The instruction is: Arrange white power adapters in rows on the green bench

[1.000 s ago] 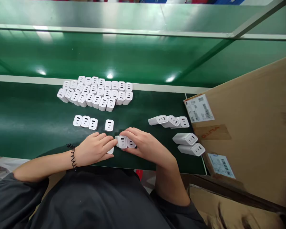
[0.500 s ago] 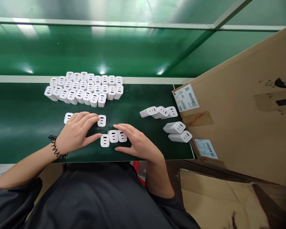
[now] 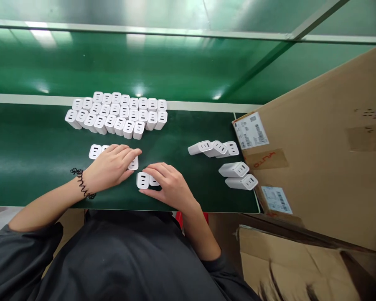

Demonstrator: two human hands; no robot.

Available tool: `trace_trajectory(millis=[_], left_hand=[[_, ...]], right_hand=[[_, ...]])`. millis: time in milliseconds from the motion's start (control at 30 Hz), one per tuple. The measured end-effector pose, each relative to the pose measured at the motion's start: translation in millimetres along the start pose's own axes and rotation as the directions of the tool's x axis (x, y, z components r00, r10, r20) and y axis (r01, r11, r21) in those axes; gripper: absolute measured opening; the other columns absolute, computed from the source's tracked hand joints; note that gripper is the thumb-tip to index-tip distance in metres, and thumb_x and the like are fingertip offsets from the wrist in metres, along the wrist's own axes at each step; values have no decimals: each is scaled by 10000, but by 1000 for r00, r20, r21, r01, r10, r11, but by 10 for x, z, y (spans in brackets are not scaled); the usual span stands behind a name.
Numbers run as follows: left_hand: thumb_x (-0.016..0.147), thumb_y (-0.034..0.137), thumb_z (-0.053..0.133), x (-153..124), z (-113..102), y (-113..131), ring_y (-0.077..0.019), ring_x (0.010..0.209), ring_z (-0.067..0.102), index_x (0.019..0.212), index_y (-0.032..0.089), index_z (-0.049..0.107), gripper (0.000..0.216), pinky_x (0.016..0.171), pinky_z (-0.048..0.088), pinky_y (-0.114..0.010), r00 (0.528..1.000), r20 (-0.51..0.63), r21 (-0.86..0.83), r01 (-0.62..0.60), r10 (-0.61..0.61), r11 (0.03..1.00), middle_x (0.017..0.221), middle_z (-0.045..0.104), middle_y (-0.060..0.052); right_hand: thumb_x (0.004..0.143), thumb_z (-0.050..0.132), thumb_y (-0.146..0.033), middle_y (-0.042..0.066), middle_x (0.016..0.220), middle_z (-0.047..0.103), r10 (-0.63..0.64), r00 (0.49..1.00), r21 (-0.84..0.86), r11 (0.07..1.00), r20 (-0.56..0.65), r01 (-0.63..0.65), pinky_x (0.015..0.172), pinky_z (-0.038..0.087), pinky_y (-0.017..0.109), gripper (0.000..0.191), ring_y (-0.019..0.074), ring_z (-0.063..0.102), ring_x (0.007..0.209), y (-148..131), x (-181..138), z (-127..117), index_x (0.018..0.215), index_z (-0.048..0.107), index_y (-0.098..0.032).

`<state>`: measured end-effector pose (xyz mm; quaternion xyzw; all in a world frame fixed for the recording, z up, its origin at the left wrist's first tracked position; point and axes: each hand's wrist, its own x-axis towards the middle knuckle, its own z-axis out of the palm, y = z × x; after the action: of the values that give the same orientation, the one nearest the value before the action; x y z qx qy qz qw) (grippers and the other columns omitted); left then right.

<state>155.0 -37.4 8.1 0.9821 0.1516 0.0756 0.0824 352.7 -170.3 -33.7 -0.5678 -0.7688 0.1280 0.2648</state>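
Observation:
Several white wall chargers stand on the dark green bench with their port faces up. My left hand (image 3: 108,167) reaches over a short row of them, its fingers along the far side and its thumb at the near side. One charger (image 3: 95,151) shows at the left end of that row; another (image 3: 133,163) shows between thumb and index finger. The middle of the row is hidden. My right hand (image 3: 171,186) is closed around a nearer group, fingers behind and thumb in front. A white charger (image 3: 143,180) there is plainly visible, and the rest are partly covered.
Rows of white chargers (image 3: 114,109) stand at the back of the bench (image 3: 25,159). To the right, several more chargers (image 3: 235,169) lie tilted or on their sides beside a large cardboard box (image 3: 319,138). A green panel (image 3: 175,67) rises behind the bench.
My right hand has moved left and closed further around the nearer chargers. The left hand's fingers now cover more of its row, and its thumb has left the nearer group. The view has shifted slightly.

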Motion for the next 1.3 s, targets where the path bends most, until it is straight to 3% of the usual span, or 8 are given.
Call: trace_trajectory(millis=[167,300,467,567,733,967,1133,1300], left_hand=[[958,256,535,-168,61,251,-240,996,644,1222,122,531,296,830,504,-369,997,-14,-68,-79,79,995,1147,681,-128],[958,347,564,-239,159,286,-259,1108,631,1265,116,513,387,915,512,-399,989,-112,-62,-102,95,993,1290,640,-161],[878,533,643,-357,-45,-106,-286,1292,542,1288,182,499,558,1089,431,-471,973,-230,-131,-70,39,989,1312,641,-146],[768,596,735,-465,-124,-450,-319,1318,516,1285,207,484,694,1106,406,-524,975,-221,-163,-3,-33,987,1340,612,-164],[713,510,818,-652,88,-808,-323,1301,531,1355,205,374,838,1061,463,-530,967,-231,-324,28,-107,946,1377,546,-216],[751,368,817,-703,297,-902,-292,1271,565,1384,217,299,832,1077,480,-522,955,-226,-619,14,-195,785,1340,538,-213],[774,345,800,-686,309,-908,-288,1272,570,1388,228,294,803,1075,486,-528,960,-199,-643,23,-196,765,1336,548,-203],[769,357,807,-670,342,-891,-287,1261,581,1403,228,305,819,1063,504,-491,950,-253,-609,-9,-184,793,1349,540,-211]], right_hand=[[913,651,-447,106,1132,684,3,1000,24,1000,1,-3,864,516,388,387,241,634,1023,89,-54,-92,1187,576,-185],[885,674,-489,108,1204,670,-22,1000,-39,999,12,23,964,487,448,492,275,617,1123,77,-58,-160,1268,541,-211],[892,665,-490,124,1227,657,-85,996,-126,988,17,86,1001,469,464,558,288,604,1150,-16,22,-187,1339,515,-192],[909,637,-503,127,1237,658,-117,991,-151,981,58,125,996,467,467,544,289,610,1143,-51,100,-142,1342,534,-191],[946,596,-483,103,1171,697,-83,989,-173,979,122,104,884,494,400,481,248,651,1040,-43,174,-37,1310,572,-170],[968,579,-453,70,1078,736,-45,990,-139,988,135,64,780,464,353,413,207,676,918,-35,162,-18,1284,587,-187],[954,603,-449,57,1054,739,-29,989,-132,990,146,49,764,458,349,413,202,679,898,-36,167,-15,1282,591,-198],[963,593,-445,60,1058,740,-30,988,-132,990,151,51,755,451,342,408,196,676,895,-37,176,-13,1281,584,-189]])
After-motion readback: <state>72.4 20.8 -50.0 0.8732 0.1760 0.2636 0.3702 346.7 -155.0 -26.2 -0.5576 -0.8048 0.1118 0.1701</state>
